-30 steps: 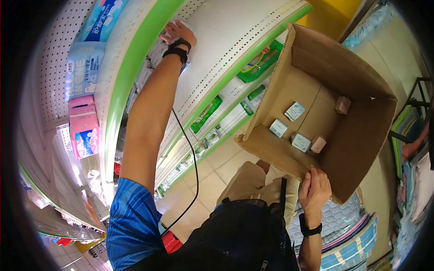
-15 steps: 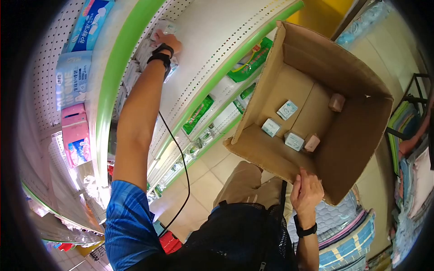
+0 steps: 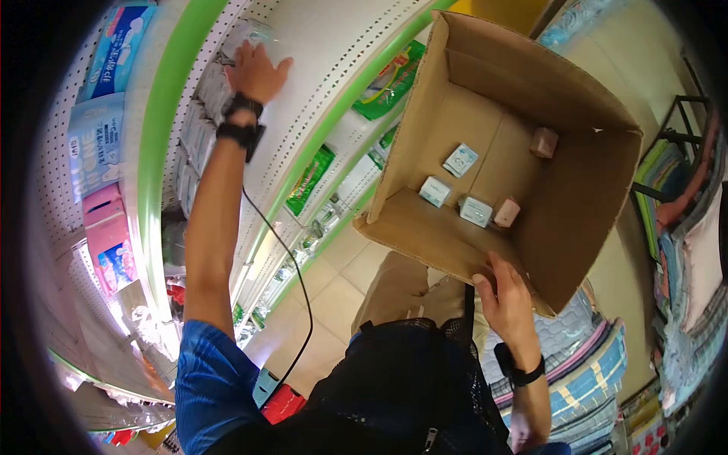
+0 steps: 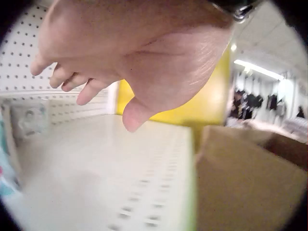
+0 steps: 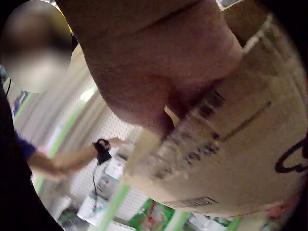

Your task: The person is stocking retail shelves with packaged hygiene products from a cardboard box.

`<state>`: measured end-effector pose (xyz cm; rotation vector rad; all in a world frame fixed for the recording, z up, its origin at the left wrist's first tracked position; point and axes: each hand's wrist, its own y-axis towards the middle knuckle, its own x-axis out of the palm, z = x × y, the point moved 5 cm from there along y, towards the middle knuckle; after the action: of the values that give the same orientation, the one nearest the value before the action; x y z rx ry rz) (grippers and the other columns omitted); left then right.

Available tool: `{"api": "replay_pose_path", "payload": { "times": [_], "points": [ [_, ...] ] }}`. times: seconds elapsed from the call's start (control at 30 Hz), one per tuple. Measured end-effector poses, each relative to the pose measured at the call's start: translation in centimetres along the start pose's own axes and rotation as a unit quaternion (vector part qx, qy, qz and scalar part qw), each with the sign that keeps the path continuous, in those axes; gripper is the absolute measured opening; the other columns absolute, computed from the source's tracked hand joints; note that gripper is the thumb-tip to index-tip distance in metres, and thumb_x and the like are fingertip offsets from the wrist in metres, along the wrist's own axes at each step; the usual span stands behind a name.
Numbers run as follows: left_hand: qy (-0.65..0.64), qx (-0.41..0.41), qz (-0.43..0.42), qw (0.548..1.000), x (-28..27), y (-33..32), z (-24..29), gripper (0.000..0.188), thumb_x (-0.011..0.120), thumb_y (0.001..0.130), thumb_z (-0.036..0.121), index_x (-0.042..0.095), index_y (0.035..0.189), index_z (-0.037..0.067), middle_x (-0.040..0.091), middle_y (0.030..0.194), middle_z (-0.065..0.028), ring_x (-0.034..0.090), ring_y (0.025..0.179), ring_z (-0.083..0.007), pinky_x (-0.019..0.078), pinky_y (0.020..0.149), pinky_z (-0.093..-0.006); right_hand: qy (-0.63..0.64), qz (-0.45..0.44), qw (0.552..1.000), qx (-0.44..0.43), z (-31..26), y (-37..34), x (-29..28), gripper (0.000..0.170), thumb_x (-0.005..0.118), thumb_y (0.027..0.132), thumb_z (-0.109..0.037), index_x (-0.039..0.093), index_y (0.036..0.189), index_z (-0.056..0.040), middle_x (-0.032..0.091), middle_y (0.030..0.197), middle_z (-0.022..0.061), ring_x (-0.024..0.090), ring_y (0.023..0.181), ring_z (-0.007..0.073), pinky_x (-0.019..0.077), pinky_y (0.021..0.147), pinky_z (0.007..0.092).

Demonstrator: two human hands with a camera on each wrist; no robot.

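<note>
My left hand [image 3: 256, 72] hovers palm down over the white shelf [image 3: 318, 53], fingers and thumb spread with nothing in them. Plastic-wrapped packs [image 3: 199, 136] line the back of that shelf, and one clear-wrapped pack [image 3: 254, 34] lies just beyond the fingertips. In the left wrist view the bare palm [image 4: 144, 57] shows above the shelf. My right hand [image 3: 509, 303] grips the near rim of an open cardboard box [image 3: 580, 220], thumb outside and fingers over the edge. Inside sit several small cartons, some white and blue [image 3: 475, 211], others pink [image 3: 507, 212].
Green packages [image 3: 311, 178] stand on lower shelves. Blue and pink packs [image 3: 110, 235] hang at the left. A black cable [image 3: 296, 265] dangles by my left arm. Folded bedding [image 3: 584, 379] is stacked below the box, with more textiles [image 3: 686, 250] on a rack at right.
In the head view, the left hand has spread its fingers and come away from the wrapped packs. The box, its cartons and the shelves have shifted left and up in view.
</note>
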<state>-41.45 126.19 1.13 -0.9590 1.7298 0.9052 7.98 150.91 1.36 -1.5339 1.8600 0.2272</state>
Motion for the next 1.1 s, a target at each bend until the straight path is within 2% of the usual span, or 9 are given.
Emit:
{"api": "replay_pose_path", "payload": {
  "times": [0.07, 0.13, 0.3, 0.5, 0.57, 0.83, 1.0, 1.07, 1.1],
  "points": [
    [-0.183, 0.104, 0.007, 0.978, -3.2, -5.8, 4.0, 0.068, 0.063, 0.088, 0.049, 0.052, 0.132, -0.001, 0.038, 0.147, -0.0281, 0.034, 0.139, -0.0396, 0.0260, 0.111, -0.0599, -0.065, -0.042, 0.997, -0.027, -1.3, 1.2, -2.1, 0.047, 0.066, 0.087, -0.019, 0.053, 0.127, 0.0016, 0.063, 0.104, 0.0229, 0.062, 0.093, 0.0400, 0.0493, 0.081, 0.0480],
    [-0.438, 0.025, -0.091, 0.894, -6.3, -13.5, 8.3, 0.062, 0.068, 0.089, 0.035, 0.049, 0.133, -0.004, 0.036, 0.147, -0.0309, 0.036, 0.137, -0.0428, 0.0273, 0.114, -0.0484, -0.113, -0.088, 0.986, -0.091, -2.9, 4.2, -3.3, 0.050, 0.068, 0.085, -0.022, 0.053, 0.126, 0.0012, 0.062, 0.107, 0.0245, 0.062, 0.092, 0.0405, 0.0502, 0.079, 0.0497],
    [-0.509, 0.000, -0.135, 0.850, -7.3, -25.8, 14.8, 0.079, 0.061, 0.095, 0.032, 0.020, 0.148, -0.009, 0.025, 0.153, -0.0309, 0.027, 0.143, -0.0394, 0.0216, 0.117, -0.0431, -0.212, -0.180, 0.957, -0.080, -0.2, 16.2, 1.8, 0.042, 0.067, 0.084, -0.018, 0.054, 0.121, -0.0026, 0.063, 0.104, 0.0237, 0.062, 0.098, 0.0403, 0.0508, 0.077, 0.0490],
    [-0.417, 0.014, -0.077, 0.906, -7.3, -26.9, 16.5, 0.070, 0.064, 0.090, 0.033, 0.037, 0.140, -0.009, 0.033, 0.148, -0.0321, 0.040, 0.133, -0.0458, 0.0337, 0.110, -0.0467, -0.312, -0.294, 0.881, -0.202, 8.1, 22.7, 18.4, 0.063, 0.067, 0.080, -0.010, 0.044, 0.138, -0.0071, 0.059, 0.119, 0.0252, 0.067, 0.096, 0.0392, 0.0547, 0.082, 0.0453],
    [-0.438, -0.001, -0.076, 0.896, -7.3, -26.4, 16.5, 0.069, 0.065, 0.089, 0.033, 0.040, 0.138, -0.009, 0.035, 0.147, -0.0318, 0.042, 0.131, -0.0466, 0.0360, 0.108, -0.0470, -0.395, -0.397, 0.813, -0.158, 7.3, 22.0, 20.6, 0.068, 0.062, 0.084, -0.010, 0.037, 0.147, -0.0193, 0.054, 0.127, 0.0247, 0.064, 0.109, 0.0359, 0.0551, 0.086, 0.0426],
    [-0.460, -0.008, -0.117, 0.880, -6.3, -26.2, 16.5, 0.070, 0.068, 0.085, 0.032, 0.042, 0.136, -0.008, 0.037, 0.146, -0.0310, 0.047, 0.127, -0.0453, 0.0432, 0.102, -0.0467, -0.419, -0.188, 0.810, -0.366, 16.6, 20.2, 31.9, 0.029, 0.051, 0.091, -0.014, 0.059, 0.118, -0.0106, 0.051, 0.130, 0.0217, 0.063, 0.103, 0.0325, 0.0533, 0.081, 0.0394],
    [-0.485, -0.011, -0.119, 0.867, -6.2, -25.9, 16.7, 0.067, 0.069, 0.084, 0.030, 0.043, 0.134, -0.008, 0.040, 0.144, -0.0305, 0.048, 0.126, -0.0452, 0.0428, 0.102, -0.0464, -0.374, -0.235, 0.847, -0.296, 16.4, 21.0, 29.7, 0.028, 0.059, 0.086, -0.015, 0.059, 0.111, -0.0025, 0.051, 0.127, 0.0213, 0.061, 0.106, 0.0337, 0.0529, 0.086, 0.0411],
    [-0.490, -0.013, -0.112, 0.864, -6.6, -25.9, 16.7, 0.067, 0.069, 0.085, 0.029, 0.044, 0.134, -0.008, 0.041, 0.144, -0.0302, 0.048, 0.126, -0.0450, 0.0425, 0.102, -0.0462, -0.279, -0.237, 0.926, -0.096, 15.4, 22.2, 25.5, 0.040, 0.069, 0.076, -0.015, 0.058, 0.111, -0.0005, 0.053, 0.123, 0.0217, 0.059, 0.109, 0.0347, 0.0509, 0.091, 0.0418],
    [-0.484, -0.008, -0.105, 0.869, -6.7, -25.9, 16.6, 0.067, 0.069, 0.085, 0.029, 0.043, 0.134, -0.008, 0.042, 0.143, -0.0296, 0.048, 0.126, -0.0446, 0.0424, 0.102, -0.0459, -0.287, -0.233, 0.924, -0.096, 14.2, 22.7, 23.0, 0.040, 0.069, 0.076, -0.015, 0.058, 0.111, -0.0005, 0.053, 0.123, 0.0217, 0.059, 0.109, 0.0347, 0.0509, 0.091, 0.0418]
  ]
}}
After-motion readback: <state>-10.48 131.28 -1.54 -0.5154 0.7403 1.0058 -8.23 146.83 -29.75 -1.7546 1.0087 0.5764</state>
